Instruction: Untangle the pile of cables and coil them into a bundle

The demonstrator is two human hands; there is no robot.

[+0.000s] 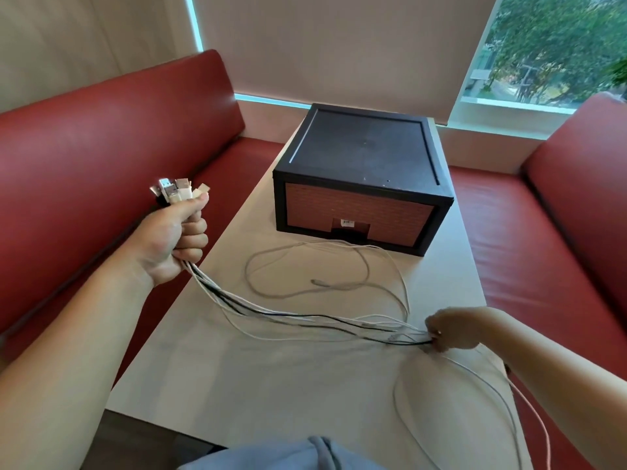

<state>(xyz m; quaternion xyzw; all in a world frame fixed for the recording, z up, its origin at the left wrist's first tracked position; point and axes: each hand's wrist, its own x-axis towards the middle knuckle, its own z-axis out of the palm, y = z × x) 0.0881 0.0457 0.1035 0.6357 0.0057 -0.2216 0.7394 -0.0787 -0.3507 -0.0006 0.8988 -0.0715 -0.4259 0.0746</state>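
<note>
The left hand (176,232), raised at left of centre in the frame above the table's left edge, is clenched in a fist round a gathered bunch of cables (271,315), their plugs (178,191) sticking up out of the top of the fist, white and silver with one dark one behind; from the underside of the fist the strands, mostly white with a black one among them, run together down and to the right across the pale table (237,385) to the right hand (451,329) at the lower right; that hand pinches the strands between its fingertips low over the tabletop; beyond it loose lengths trail off the lower right edge of the table; one grey cable (258,266) lies in an open loop in the middle of the table, just in front of a black box (364,147) with a brick-patterned front standing at the far end; red benches (101,137) flank the table on both sides.
</note>
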